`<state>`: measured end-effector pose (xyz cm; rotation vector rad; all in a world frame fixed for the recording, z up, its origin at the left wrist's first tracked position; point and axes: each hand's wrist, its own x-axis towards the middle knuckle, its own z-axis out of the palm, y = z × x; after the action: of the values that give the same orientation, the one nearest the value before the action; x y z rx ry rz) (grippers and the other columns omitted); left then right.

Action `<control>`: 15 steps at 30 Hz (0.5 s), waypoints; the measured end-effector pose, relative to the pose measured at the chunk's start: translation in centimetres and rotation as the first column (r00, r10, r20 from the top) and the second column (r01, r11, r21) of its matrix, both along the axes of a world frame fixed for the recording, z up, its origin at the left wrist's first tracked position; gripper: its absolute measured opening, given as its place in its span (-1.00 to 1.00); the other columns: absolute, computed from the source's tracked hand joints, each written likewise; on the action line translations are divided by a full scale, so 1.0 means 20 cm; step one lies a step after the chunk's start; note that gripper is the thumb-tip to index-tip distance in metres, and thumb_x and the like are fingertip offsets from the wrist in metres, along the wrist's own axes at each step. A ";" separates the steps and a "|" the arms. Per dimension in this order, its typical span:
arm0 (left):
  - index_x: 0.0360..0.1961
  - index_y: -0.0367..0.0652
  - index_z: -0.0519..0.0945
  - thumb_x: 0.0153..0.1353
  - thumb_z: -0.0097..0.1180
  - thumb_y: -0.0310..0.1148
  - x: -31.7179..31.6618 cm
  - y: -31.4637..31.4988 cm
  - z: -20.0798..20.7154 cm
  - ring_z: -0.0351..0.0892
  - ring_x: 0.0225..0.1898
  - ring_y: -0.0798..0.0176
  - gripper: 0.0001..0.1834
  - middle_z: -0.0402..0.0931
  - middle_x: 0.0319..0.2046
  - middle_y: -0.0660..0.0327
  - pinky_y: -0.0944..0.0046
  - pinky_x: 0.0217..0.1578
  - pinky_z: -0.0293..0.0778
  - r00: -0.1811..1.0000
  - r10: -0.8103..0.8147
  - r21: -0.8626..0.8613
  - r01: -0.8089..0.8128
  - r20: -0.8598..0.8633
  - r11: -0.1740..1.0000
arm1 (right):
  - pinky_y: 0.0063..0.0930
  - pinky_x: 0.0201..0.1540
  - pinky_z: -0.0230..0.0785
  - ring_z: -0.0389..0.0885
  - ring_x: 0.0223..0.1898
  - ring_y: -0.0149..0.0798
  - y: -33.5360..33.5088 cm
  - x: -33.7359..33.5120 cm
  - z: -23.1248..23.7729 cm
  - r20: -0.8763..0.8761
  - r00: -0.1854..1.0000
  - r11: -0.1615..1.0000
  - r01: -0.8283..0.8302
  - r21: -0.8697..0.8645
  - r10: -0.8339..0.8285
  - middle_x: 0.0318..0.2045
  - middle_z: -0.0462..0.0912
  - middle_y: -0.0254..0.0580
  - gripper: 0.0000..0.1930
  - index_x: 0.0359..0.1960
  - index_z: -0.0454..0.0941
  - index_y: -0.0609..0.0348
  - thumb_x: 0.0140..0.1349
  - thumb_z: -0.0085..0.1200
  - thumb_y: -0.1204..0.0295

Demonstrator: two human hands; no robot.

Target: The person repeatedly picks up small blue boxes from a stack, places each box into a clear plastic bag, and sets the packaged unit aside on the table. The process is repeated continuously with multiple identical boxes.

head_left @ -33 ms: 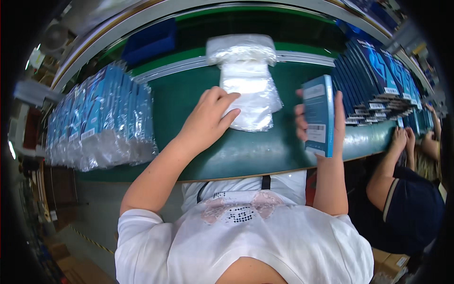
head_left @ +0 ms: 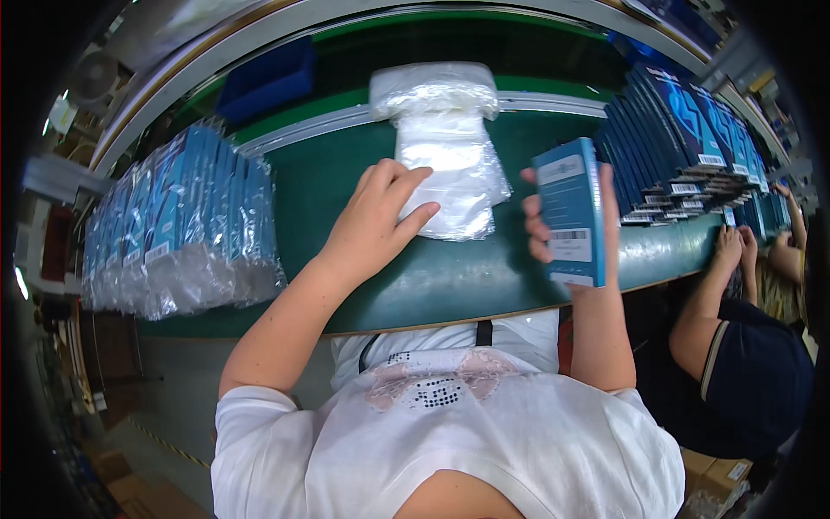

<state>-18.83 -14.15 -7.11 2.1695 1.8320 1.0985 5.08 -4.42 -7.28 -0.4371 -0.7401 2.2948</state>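
My right hand (head_left: 608,208) grips a slim blue box (head_left: 566,212) upright above the bench, fingers along its left side and the palm behind its right edge. The box's labelled broad face and narrow spine show. At the near left edge of a pile of clear plastic bags (head_left: 445,186), my left hand (head_left: 380,203) hovers or rests, thumb and forefinger spread apart; whether the fingertips press on the top bag I cannot tell. The pile lies on the green bench, its far end under a thick bundled roll of the same plastic (head_left: 432,89).
Bagged blue boxes (head_left: 186,216) stand in rows on the left of the green bench (head_left: 415,290). Unwrapped blue boxes (head_left: 670,138) are stacked at the right. A blue bin (head_left: 266,80) sits behind a metal rail. A co-worker's arm and hands (head_left: 724,259) are at the far right.
The box in my right hand has moved slightly left and turned, so more of its broad face shows. My left hand has barely moved.
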 end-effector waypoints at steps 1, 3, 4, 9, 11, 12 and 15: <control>-0.18 -0.23 0.56 0.13 0.10 -0.55 0.01 0.00 0.01 0.44 -0.19 0.01 -0.80 0.45 -0.29 0.10 0.18 -0.16 0.39 0.999 0.040 0.023 -0.041 0.018 0.999 | -0.51 -0.68 0.30 0.42 -0.54 -0.33 -0.02 -0.02 -0.02 0.017 1.000 0.999 -0.019 -0.032 0.020 -0.39 0.50 -0.05 -0.17 0.16 0.20 0.45 0.29 -0.34 -0.23; -0.19 -0.24 0.56 0.13 0.11 -0.55 -0.01 0.02 0.00 0.49 -0.23 0.01 -0.81 0.48 -0.32 0.10 0.20 -0.20 0.42 1.000 -0.008 0.004 0.008 -0.012 1.000 | -0.47 -0.57 0.43 0.51 -0.46 -0.30 -0.07 -0.05 -0.04 0.039 0.997 0.997 -0.067 -0.033 0.068 -0.34 0.53 -0.03 -0.34 0.18 0.17 0.47 0.30 -0.12 0.07; -0.20 -0.24 0.56 0.13 0.11 -0.55 -0.02 0.03 -0.01 0.51 -0.25 0.01 -0.81 0.50 -0.33 0.11 0.21 -0.21 0.44 0.999 -0.027 -0.007 0.027 -0.027 1.000 | -0.45 -0.48 0.51 0.57 -0.38 -0.29 -0.09 -0.06 -0.04 0.075 0.991 0.993 -0.112 0.020 0.111 -0.29 0.55 -0.02 -0.40 0.19 0.16 0.48 0.29 -0.02 0.22; -0.30 -0.23 0.59 0.07 0.15 -0.56 -0.03 0.05 -0.02 0.55 -0.31 0.08 -0.86 0.52 -0.36 0.13 0.25 -0.29 0.46 0.987 -0.065 0.003 0.065 0.146 0.998 | -0.52 -0.08 0.51 0.66 -0.17 -0.29 -0.15 -0.18 -0.03 -0.002 0.947 0.944 -0.321 -0.078 0.322 -0.05 0.54 0.09 -0.32 0.22 0.12 0.54 0.09 0.15 0.50; -0.35 -0.26 0.58 0.01 0.15 -0.63 -0.02 0.06 0.00 0.57 -0.30 0.12 -0.85 0.52 -0.36 0.13 0.30 -0.29 0.46 0.973 -0.075 0.006 0.076 0.219 0.997 | -0.52 -0.09 0.52 0.66 -0.17 -0.29 -0.15 -0.23 -0.06 0.019 0.949 0.943 -0.311 -0.116 0.316 -0.04 0.54 0.09 -0.31 0.23 0.12 0.53 0.09 0.15 0.51; -0.35 -0.27 0.58 0.02 0.14 -0.63 -0.02 0.06 0.01 0.56 -0.30 0.12 -0.86 0.52 -0.36 0.13 0.30 -0.29 0.46 0.972 -0.082 0.014 0.081 0.220 0.997 | -0.52 -0.09 0.53 0.66 -0.17 -0.29 -0.14 -0.24 -0.07 0.026 0.951 0.947 -0.304 -0.105 0.308 -0.04 0.54 0.10 -0.31 0.23 0.12 0.52 0.09 0.15 0.51; -0.36 -0.33 0.55 0.11 0.11 -0.60 -0.04 0.06 0.02 0.54 -0.31 0.14 -0.94 0.51 -0.35 0.12 0.32 -0.28 0.45 0.972 -0.079 0.008 0.080 0.221 0.997 | -0.50 -0.11 0.55 0.66 -0.17 -0.27 -0.09 -0.24 -0.06 0.029 0.962 0.961 -0.268 -0.066 0.270 -0.03 0.53 0.11 -0.36 0.22 0.14 0.52 0.11 0.12 0.55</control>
<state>-19.54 -12.98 -6.67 2.0073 1.6365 1.2631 0.24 -6.26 -8.55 -0.4308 -0.7892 2.5758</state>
